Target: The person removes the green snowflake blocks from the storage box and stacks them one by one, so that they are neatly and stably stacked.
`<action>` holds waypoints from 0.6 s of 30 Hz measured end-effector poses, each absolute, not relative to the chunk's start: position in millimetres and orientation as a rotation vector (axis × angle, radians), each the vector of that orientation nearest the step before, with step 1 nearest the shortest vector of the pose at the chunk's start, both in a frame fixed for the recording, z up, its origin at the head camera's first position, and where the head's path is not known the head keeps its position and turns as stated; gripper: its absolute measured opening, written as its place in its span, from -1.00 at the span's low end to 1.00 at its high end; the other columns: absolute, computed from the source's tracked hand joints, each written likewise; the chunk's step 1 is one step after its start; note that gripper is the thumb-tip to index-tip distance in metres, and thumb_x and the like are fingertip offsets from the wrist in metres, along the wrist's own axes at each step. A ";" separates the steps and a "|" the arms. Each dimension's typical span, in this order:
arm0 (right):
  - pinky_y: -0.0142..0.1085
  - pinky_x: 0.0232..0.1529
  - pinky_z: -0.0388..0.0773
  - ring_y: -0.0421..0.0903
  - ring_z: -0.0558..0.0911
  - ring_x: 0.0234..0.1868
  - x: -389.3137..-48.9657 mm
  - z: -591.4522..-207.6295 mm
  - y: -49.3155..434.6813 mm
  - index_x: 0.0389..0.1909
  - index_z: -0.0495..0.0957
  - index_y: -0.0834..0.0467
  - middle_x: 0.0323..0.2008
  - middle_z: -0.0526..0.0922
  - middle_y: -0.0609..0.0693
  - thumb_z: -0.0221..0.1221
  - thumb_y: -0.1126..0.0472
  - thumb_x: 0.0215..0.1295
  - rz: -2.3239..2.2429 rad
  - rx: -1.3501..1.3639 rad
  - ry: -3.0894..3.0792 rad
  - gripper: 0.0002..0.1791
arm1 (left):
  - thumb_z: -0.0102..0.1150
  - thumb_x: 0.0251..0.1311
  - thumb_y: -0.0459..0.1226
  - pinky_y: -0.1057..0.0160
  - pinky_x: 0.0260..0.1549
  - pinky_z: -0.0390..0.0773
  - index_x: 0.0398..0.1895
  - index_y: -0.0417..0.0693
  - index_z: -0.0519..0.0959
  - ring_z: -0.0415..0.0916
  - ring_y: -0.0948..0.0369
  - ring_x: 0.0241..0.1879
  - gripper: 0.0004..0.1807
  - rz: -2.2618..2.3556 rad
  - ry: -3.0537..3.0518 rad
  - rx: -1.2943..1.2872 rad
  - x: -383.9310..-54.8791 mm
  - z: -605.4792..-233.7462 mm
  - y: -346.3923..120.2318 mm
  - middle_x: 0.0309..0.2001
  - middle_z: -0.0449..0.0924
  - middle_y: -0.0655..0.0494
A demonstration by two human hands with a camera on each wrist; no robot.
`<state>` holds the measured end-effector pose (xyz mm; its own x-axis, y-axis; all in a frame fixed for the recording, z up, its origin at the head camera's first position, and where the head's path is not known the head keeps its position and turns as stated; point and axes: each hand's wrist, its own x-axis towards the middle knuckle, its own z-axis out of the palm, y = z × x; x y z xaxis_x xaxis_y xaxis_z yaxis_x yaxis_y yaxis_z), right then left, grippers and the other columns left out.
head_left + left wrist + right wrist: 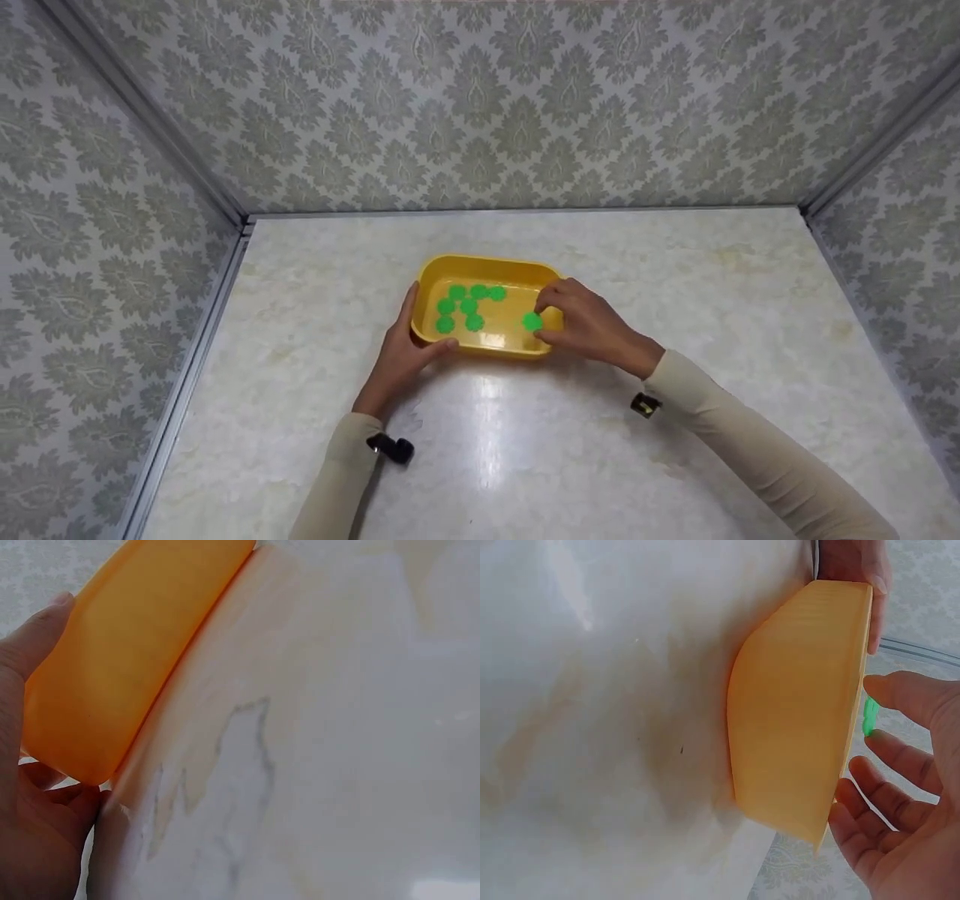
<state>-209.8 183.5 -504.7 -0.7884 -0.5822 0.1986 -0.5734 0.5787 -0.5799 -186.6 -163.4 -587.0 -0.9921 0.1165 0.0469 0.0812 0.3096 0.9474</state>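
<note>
A yellow plastic tub stands on the table, with several green scalloped discs lying flat in its left part. My left hand grips the tub's left end, thumb along the near rim and fingers against the left side. At the right end, my right hand pinches a single green disc between thumb and index finger. In the right wrist view this disc shows just above the rim, and the other fingers of that hand are close to or touching the tub's edge.
A pale marbled table extends around the tub. Patterned wall panels enclose it at the back and on both sides, with metal framing at the corners. A small dark camera sits on the left wrist, and another on the right.
</note>
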 end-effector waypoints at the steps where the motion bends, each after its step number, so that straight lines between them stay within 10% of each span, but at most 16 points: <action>1: 0.02 0.18 0.62 0.05 0.57 0.17 -208.9 -504.2 185.6 -0.05 0.74 0.13 0.10 0.67 0.02 0.58 0.19 0.31 -1.021 -1.020 2.781 -0.72 | 0.66 0.24 -0.09 -0.05 0.59 0.25 0.87 0.23 -0.14 0.30 0.07 0.59 0.34 1.818 2.514 0.184 -186.5 -586.9 -163.3 0.75 0.12 0.00; 18: 0.03 0.29 0.59 0.01 0.59 0.22 -200.7 -505.6 221.0 -0.06 0.79 0.07 0.12 0.68 -0.02 0.55 0.15 0.37 -1.072 -0.927 2.803 -0.80 | 0.66 0.25 -0.04 -0.03 0.61 0.22 0.87 0.24 -0.13 0.28 0.07 0.61 0.33 1.785 2.538 0.172 -186.4 -587.0 -163.0 0.75 0.13 -0.01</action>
